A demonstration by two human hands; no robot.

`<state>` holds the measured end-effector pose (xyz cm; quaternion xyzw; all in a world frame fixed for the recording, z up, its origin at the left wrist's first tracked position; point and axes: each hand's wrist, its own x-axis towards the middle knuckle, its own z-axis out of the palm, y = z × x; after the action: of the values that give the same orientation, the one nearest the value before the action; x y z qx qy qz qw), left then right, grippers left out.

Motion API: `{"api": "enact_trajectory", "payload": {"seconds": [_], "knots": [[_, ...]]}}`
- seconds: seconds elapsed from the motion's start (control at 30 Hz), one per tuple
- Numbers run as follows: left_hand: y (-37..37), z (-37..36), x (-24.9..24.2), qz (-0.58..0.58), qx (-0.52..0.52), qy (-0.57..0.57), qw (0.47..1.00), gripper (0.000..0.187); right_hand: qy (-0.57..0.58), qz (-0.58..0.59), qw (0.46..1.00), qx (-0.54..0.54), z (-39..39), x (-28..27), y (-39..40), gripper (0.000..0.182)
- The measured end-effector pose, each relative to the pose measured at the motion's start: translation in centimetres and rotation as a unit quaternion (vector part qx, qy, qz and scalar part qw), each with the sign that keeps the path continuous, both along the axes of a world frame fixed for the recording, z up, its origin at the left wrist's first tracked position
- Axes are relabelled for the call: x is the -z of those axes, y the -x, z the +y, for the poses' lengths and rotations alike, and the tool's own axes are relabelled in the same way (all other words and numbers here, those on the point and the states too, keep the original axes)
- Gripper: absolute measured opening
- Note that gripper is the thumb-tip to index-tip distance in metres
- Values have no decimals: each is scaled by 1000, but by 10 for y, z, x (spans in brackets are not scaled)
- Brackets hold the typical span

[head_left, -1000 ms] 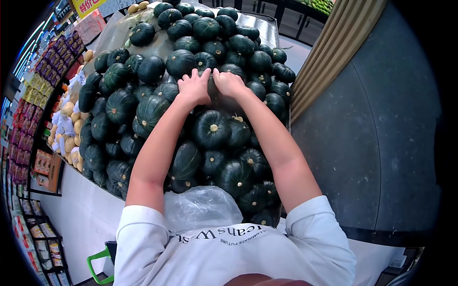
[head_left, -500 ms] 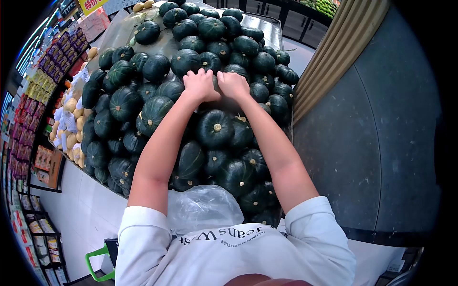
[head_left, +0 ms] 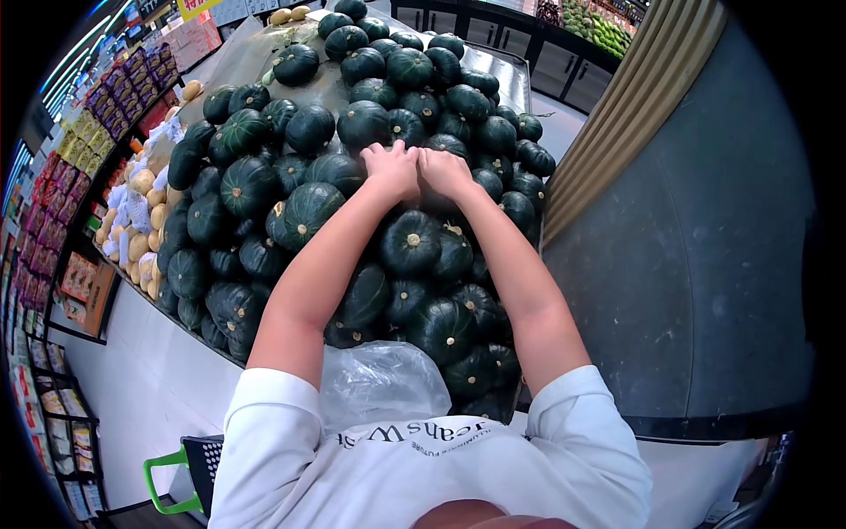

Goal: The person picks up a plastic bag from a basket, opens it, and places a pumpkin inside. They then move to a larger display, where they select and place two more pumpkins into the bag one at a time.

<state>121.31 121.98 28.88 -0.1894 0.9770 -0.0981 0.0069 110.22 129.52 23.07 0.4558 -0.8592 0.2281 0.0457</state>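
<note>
Both my hands reach out over a heap of dark green pumpkins (head_left: 411, 242). My left hand (head_left: 393, 171) is closed, its fingers curled, beside my right hand (head_left: 445, 172), which is bent closed too. The two nearly touch. Beneath them lies a dim, smooth greyish patch; I cannot make out what the fingers grip. Just beyond the fingertips sits another pumpkin (head_left: 405, 126). Close to my chest, a clear plastic bag (head_left: 383, 383) rests crumpled against the near pumpkins.
Yellowish melon-like produce (head_left: 139, 247), some in white foam nets, lies at the left of the stand. A ribbed tan column (head_left: 634, 115) and a dark grey panel (head_left: 652, 291) stand at the right. A green cart handle (head_left: 163, 485) is at lower left, near packed shelves (head_left: 70, 414).
The view has shifted, so the pumpkin heap sits slightly farther right and lower. My hands have come a little closer together, still curled over the same spot.
</note>
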Motion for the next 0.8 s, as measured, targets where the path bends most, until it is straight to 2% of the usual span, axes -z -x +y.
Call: {"api": "enact_trajectory", "payload": {"seconds": [0.1, 0.23, 0.33, 0.37, 0.4, 0.5, 0.6, 0.67, 0.77, 0.8], "knots": [[0, -5, -1, 7, 18, -27, 999, 82, 25, 5, 1000, 3, 3, -2, -2, 35], [-2, -6, -4, 48, 8, -104, 993, 98, 128, -98, 986, 48, 2, -13, -10, 32], [-3, -8, -7, 206, -49, -229, 950, 72, 324, -283, 903, -20, -11, 9, 19, 33], [-6, -7, -9, 258, -39, -219, 940, 62, 314, -275, 908, -15, -11, 14, 24, 33], [-5, -9, -9, 281, -42, -212, 935, 60, 292, -240, 926, -11, -10, 9, 20, 33], [-3, -10, -4, 180, -37, -200, 962, 64, 232, -173, 957, 10, 2, -7, -4, 32], [-6, -4, -2, 60, -2, -121, 991, 82, 97, -60, 993, 42, 3, -13, -16, 33], [-1, -11, 11, 38, 38, -58, 997, 89, 84, -58, 994, 48, 0, -12, -15, 35], [-3, -12, 7, 38, 49, -55, 997, 88, 190, -142, 971, 2, -4, -1, 5, 30], [-5, -10, 6, 47, 56, -50, 996, 88, 251, -200, 947, -33, -10, 10, 20, 27]]}}
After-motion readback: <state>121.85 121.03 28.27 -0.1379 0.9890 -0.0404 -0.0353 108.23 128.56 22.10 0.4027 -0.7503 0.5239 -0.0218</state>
